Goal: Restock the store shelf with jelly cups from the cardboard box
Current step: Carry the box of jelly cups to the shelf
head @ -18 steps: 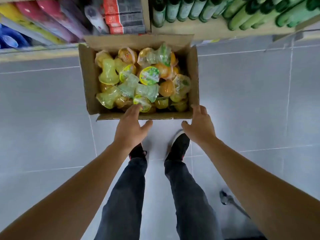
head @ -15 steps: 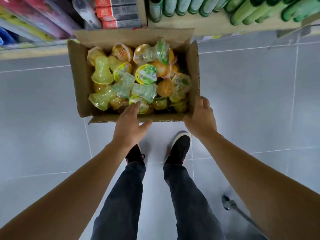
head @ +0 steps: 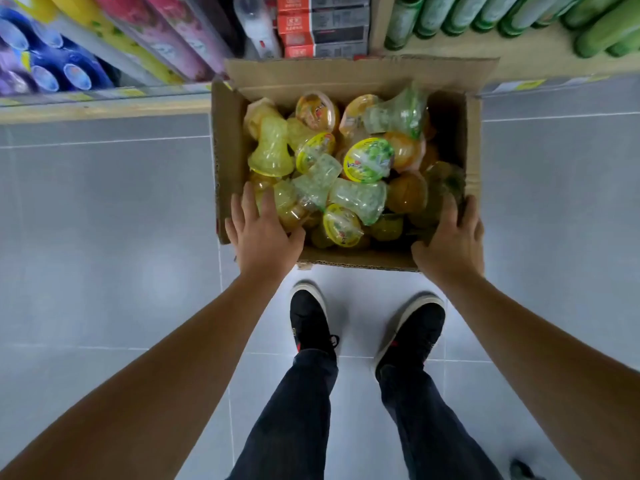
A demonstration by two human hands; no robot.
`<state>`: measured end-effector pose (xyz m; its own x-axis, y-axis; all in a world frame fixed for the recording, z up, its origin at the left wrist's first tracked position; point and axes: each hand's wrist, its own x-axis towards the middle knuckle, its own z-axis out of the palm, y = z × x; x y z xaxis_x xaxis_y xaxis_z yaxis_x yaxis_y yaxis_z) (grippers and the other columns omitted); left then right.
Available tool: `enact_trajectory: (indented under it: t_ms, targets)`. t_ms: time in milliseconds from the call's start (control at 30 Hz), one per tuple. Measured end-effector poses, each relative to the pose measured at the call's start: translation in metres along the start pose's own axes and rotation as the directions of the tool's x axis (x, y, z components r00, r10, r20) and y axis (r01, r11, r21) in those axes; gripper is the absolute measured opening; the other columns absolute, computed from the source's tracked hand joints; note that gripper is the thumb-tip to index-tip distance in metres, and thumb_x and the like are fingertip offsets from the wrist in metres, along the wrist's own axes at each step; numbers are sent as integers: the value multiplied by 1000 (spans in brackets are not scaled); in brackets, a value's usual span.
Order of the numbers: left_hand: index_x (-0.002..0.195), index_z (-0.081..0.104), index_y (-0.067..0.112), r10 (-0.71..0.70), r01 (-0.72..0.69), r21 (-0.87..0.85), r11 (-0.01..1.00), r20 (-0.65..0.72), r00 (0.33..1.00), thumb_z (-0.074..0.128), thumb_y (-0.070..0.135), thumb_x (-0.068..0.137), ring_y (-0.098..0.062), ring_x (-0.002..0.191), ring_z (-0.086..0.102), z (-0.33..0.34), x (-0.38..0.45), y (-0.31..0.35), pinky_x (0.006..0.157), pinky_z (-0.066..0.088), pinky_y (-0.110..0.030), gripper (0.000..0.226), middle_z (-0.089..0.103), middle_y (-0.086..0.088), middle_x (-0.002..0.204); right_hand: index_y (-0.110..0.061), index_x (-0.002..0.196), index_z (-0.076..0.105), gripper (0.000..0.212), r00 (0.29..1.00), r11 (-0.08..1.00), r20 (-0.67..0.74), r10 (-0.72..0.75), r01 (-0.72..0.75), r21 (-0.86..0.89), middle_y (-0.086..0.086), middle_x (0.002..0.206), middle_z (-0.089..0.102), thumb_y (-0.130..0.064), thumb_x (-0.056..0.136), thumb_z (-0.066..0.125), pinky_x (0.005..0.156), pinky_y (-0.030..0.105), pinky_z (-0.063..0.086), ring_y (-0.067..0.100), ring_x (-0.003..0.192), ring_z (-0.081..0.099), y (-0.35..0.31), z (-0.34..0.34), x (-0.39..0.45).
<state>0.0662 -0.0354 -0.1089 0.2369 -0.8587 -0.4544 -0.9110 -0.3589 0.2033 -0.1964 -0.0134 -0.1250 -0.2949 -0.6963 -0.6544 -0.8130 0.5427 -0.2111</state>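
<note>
Both hands are at the cardboard box (head: 346,81) now, one at each near corner. The left hand (head: 265,233) lies over the near-left corner, fingers straight and spread across the rim, fingertips over the yellow jelly cups (head: 346,174) inside; nothing is pinched or gripped there. The right hand (head: 450,237) wraps the near-right corner, fingers curled over the top edge of the side wall, thumb along the near wall, so it grips the box itself.

The box sits on the grey tiled floor (head: 104,220), its far flap open and leaning against the store shelf (head: 104,110). It is heaped with jelly cups: yellow, orange and pale green ones lying every which way, some lid-up with yellow-rimmed labels, some on their sides.

Just nearer than the box stand two black shoes (head: 310,323), dark trousers above them. Beyond the box, on the shelf, lie green bottles (head: 485,15) to the right, red-and-black cartons (head: 322,26) straight behind it, and pink, yellow and blue packs (head: 104,39) to the left.
</note>
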Motion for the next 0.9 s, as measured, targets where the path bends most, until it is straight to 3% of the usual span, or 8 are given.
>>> enact_trajectory:
  t_ms: [100,200,267,367,500,667,800,900]
  targets:
    - [154,22,20,-95,94,44,995,30,995,68,33,82,-36,152,-2,-10,15,-24,121,11,-57,87,-1,-7,166,-28,153,8,94,1000,1000,5,5,-5,-13,6,163,-8,-22,76,63,117,57,25,37,149,2,-5,5,1]
    - [155,16,21,-159,163,-103,981,40,986,67,24,82,-42,149,14,-14,25,-40,115,29,-55,89,-3,-6,166,-28,152,9,94,1000,1000,-19,6,-6,-12,4,163,-5,-20,76,64,115,59,27,38,148,4,-9,11,-1]
    - [157,10,24,-166,168,-200,965,30,986,65,17,82,-42,140,34,-14,28,-43,105,42,-52,93,11,-8,164,-28,151,9,95,998,1000,-60,-9,10,10,6,162,1,-16,75,65,114,58,28,41,146,11,-12,13,-1]
    - [157,5,27,-160,157,-235,959,6,987,59,13,85,-40,126,48,-14,32,-46,97,47,-54,91,44,-10,145,-25,153,8,95,983,992,-181,-14,36,119,8,160,15,-5,76,60,112,57,30,45,139,24,-11,9,-3]
    - [157,2,36,-100,95,-177,980,-19,995,50,7,88,-41,117,54,-14,42,-49,92,50,-53,89,46,-10,143,-27,156,3,90,956,986,-291,40,10,168,5,162,18,3,83,47,106,58,35,48,131,37,1,0,1]
    - [155,-8,43,-29,28,-44,999,-20,999,48,6,92,-39,108,62,-5,48,-51,83,52,-50,92,43,-5,152,-37,155,-5,86,974,999,-225,32,-30,12,3,162,21,-2,93,42,89,58,45,56,107,54,11,-4,7]
    - [157,-4,39,-41,33,-78,996,-111,993,54,25,96,-36,92,63,3,52,-58,77,51,-47,85,63,-13,121,-41,153,-3,83,958,1000,-286,2,-11,-29,14,154,37,-6,94,44,89,60,45,57,102,56,19,-6,11]
    - [158,0,35,-55,36,-129,991,-143,988,52,26,99,-27,73,52,-1,57,-71,73,48,-43,79,64,-13,94,-38,155,0,86,948,999,-319,-21,6,-49,22,147,44,-2,91,46,88,59,45,58,99,57,33,-10,16]
